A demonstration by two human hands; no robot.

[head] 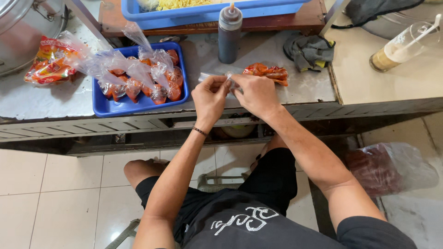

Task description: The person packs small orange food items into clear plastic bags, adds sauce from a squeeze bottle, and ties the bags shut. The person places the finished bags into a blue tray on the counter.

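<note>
A small clear plastic bag (pixel 229 79) is pinched between both hands at the front edge of a worn grey counter (pixel 304 87), its neck gathered between the fingertips. The left hand (pixel 210 98) grasps the bag's neck from the left with thumb and forefinger closed on it; a thin dark bracelet (pixel 199 131) circles that wrist. The right hand (pixel 256 94) is closed on the same neck from the right, knuckles touching the left hand's fingers. Just beyond the right hand, a filled bag of orange-red sauce (pixel 267 73) lies on the counter. Directly past the grip stands a dark squeeze bottle (pixel 229 33) with an orange tip. To the left of the grip sits a blue tray (pixel 108 107) holding many tied sauce bags (pixel 147 83). Farther right lie a grey cloth (pixel 309 50) and a glass measuring jug (pixel 406 44) of pale brown liquid.
</note>
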